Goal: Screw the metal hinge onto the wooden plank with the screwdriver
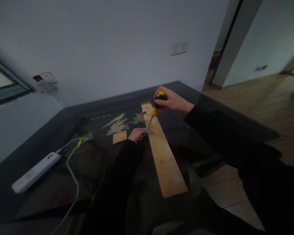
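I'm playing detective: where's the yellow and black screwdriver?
The screwdriver is right of the head view's centre, in the right hand, tip down at the small silvery metal piece.

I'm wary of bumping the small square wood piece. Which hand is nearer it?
Left. The left hand is just to the right of the wood piece; the right hand is farther away, gripping the screwdriver.
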Demonstrator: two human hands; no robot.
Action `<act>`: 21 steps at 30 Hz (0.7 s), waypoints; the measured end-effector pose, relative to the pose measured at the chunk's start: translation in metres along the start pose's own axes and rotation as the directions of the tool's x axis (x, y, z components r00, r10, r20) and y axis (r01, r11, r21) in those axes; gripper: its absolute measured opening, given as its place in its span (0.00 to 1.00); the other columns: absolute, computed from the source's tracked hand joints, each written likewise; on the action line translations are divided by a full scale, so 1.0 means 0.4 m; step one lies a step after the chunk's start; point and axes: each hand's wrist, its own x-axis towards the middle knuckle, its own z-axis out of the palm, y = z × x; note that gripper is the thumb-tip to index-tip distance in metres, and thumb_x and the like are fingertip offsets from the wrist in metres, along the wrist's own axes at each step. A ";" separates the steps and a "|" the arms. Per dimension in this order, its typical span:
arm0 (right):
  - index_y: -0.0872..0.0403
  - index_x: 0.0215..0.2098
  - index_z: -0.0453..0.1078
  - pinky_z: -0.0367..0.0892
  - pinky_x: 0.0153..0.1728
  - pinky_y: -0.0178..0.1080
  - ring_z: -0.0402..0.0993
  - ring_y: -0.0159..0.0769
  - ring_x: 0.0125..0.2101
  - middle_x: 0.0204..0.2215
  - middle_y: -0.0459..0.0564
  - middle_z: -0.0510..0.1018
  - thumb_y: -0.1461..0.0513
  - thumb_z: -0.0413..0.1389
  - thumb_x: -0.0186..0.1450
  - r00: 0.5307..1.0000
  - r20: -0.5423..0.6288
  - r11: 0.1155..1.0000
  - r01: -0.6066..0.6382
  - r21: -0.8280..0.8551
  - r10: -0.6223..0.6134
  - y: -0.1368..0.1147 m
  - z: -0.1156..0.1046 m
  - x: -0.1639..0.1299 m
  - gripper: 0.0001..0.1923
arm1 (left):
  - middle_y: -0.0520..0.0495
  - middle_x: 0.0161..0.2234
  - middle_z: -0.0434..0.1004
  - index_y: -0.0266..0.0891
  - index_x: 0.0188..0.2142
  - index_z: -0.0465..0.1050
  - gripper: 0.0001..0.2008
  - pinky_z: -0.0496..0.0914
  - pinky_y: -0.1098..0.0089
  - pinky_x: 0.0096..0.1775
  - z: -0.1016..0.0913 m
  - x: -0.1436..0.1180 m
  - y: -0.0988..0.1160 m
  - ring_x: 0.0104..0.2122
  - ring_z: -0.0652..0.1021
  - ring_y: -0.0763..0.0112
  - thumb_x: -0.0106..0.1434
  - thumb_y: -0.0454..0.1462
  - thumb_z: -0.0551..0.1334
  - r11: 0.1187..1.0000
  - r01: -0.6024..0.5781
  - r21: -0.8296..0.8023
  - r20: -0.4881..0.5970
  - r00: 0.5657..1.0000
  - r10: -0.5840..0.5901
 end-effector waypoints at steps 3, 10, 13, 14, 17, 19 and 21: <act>0.53 0.34 0.66 0.71 0.26 0.36 0.71 0.31 0.24 0.24 0.44 0.73 0.58 0.65 0.54 0.979 0.204 0.969 0.049 -0.243 0.002 -0.061 0.028 0.058 0.15 | 0.62 0.12 0.50 0.34 0.21 0.65 0.12 0.40 0.76 0.17 -0.002 0.002 -0.002 0.11 0.50 0.86 0.55 0.36 0.67 1.000 -0.004 0.008 -0.003 1.000 0.004; 0.57 0.24 0.67 0.68 0.31 0.37 0.74 0.37 0.27 0.16 0.45 0.67 0.48 0.62 0.56 0.957 0.288 0.641 0.205 -0.739 0.026 -0.120 0.099 0.157 0.21 | 0.62 0.12 0.50 0.35 0.20 0.65 0.15 0.41 0.76 0.17 -0.007 0.001 -0.004 0.11 0.52 0.85 0.54 0.40 0.68 1.000 -0.005 0.029 0.007 1.000 0.005; 0.59 0.22 0.69 0.68 0.32 0.36 0.73 0.31 0.25 0.15 0.41 0.65 0.49 0.64 0.52 0.929 0.371 0.669 0.265 -0.695 0.016 -0.094 0.091 0.214 0.20 | 0.62 0.12 0.50 0.35 0.20 0.64 0.14 0.41 0.76 0.17 -0.005 -0.001 -0.002 0.11 0.52 0.85 0.54 0.38 0.67 1.000 0.001 0.030 -0.003 1.000 -0.001; 0.59 0.22 0.69 0.68 0.32 0.36 0.73 0.29 0.25 0.16 0.40 0.65 0.49 0.64 0.52 0.925 0.379 0.708 0.261 -0.656 0.010 -0.087 0.086 0.230 0.20 | 0.61 0.12 0.51 0.35 0.20 0.65 0.14 0.41 0.76 0.17 -0.004 -0.002 -0.001 0.11 0.52 0.85 0.55 0.38 0.67 0.999 0.004 0.033 -0.008 1.000 -0.003; 0.60 0.23 0.70 0.68 0.33 0.37 0.73 0.26 0.26 0.17 0.38 0.66 0.48 0.61 0.55 0.937 0.350 0.776 0.224 -0.590 -0.004 -0.085 0.080 0.253 0.22 | 0.61 0.11 0.50 0.35 0.20 0.65 0.13 0.41 0.76 0.17 -0.001 -0.002 0.000 0.11 0.52 0.85 0.56 0.36 0.65 0.999 0.009 0.036 -0.016 1.000 -0.008; 0.61 0.22 0.69 0.68 0.34 0.38 0.74 0.28 0.29 0.18 0.39 0.66 0.47 0.61 0.54 0.916 0.399 0.719 0.261 -0.644 0.025 -0.100 0.089 0.246 0.23 | 0.61 0.11 0.50 0.35 0.20 0.64 0.13 0.41 0.76 0.17 0.001 -0.002 0.000 0.11 0.52 0.85 0.57 0.35 0.65 0.999 0.004 0.033 -0.019 1.000 -0.003; 0.60 0.20 0.68 0.68 0.36 0.39 0.75 0.34 0.33 0.18 0.41 0.66 0.48 0.63 0.51 0.891 0.450 0.604 0.328 -0.727 0.058 -0.117 0.107 0.231 0.23 | 0.61 0.11 0.51 0.35 0.20 0.64 0.14 0.41 0.76 0.17 0.001 -0.002 0.000 0.11 0.52 0.85 0.56 0.35 0.65 0.999 -0.005 0.033 -0.018 1.000 0.005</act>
